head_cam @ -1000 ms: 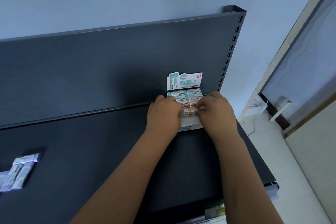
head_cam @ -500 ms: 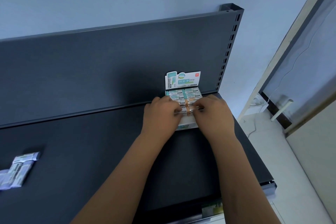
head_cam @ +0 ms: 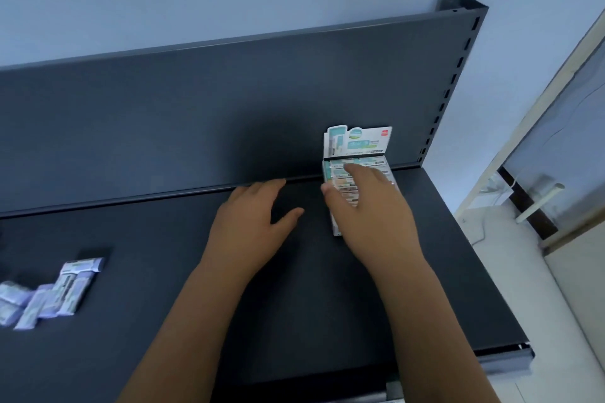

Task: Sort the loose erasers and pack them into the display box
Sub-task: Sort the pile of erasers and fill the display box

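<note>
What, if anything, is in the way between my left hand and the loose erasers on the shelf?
Nothing visible. Only bare shelf lies between the left hand and the loose erasers. At the display box, though, the right hand rests over much of its open top.

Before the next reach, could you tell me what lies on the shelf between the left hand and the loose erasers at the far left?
Nothing: in the head view only bare dark shelf lies between the left hand and the loose erasers.
</note>
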The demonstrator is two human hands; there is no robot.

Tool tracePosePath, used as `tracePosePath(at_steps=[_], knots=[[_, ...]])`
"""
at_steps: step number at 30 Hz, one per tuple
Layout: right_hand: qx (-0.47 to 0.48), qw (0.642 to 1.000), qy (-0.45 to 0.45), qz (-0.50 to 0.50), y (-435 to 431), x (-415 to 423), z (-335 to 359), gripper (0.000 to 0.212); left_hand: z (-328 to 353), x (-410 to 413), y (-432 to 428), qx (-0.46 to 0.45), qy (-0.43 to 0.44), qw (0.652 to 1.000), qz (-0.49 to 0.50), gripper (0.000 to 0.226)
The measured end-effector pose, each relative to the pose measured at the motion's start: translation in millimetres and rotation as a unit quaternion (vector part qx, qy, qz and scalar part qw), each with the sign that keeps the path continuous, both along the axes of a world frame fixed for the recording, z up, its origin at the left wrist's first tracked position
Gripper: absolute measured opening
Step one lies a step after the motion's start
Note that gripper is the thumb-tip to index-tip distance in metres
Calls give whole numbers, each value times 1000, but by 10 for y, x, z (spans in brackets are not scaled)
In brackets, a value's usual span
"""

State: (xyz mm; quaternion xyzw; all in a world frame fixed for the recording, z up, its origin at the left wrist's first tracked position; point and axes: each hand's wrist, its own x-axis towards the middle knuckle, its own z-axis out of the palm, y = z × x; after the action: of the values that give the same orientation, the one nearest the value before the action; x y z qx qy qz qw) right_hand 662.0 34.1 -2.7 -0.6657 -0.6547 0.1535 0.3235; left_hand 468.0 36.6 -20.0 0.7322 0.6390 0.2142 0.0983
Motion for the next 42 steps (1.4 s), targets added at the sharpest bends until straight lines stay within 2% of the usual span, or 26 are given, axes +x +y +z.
tracePosePath(at_steps=[7, 11, 17, 23, 28, 33, 36, 40, 42], knots=[[-5, 996, -34, 78, -92, -1053, -49, 57, 7, -1014, -175, 9, 49, 998, 26, 63], [-23, 995, -24, 93, -235, -1854, -93, 60, -3, -1807, -326, 8, 65, 997, 30, 61], [-63, 990, -8, 128, -535, -3413, -194, 59, -55, -3184, -628, 3, 49, 998, 35, 49], [-75, 986, -52, 137, -891, -4286, -378, 53, -130, -4135, -1008, 35, 20, 998, 56, 44], [-23, 984, -97, 146, -1026, -4670, -462, 40, -228, -4700, -1182, 34, 5, 992, 118, 37], [-2, 981, -41, 192, -914, -5036, -470, 33, -250, -4998, -1329, 23, -42, 992, 119, 35], [17, 976, -22, 215, -735, -5264, -419, 38, -276, -5094, -1399, 6, -74, 994, 84, 26], [-33, 970, -53, 233, -476, -5556, -369, 44, -340, -5160, -1450, 25, -59, 996, 69, 31], [-63, 965, -106, 233, -375, -5634, -367, 43, -344, -5134, -1478, 43, -39, 995, 87, 26]])
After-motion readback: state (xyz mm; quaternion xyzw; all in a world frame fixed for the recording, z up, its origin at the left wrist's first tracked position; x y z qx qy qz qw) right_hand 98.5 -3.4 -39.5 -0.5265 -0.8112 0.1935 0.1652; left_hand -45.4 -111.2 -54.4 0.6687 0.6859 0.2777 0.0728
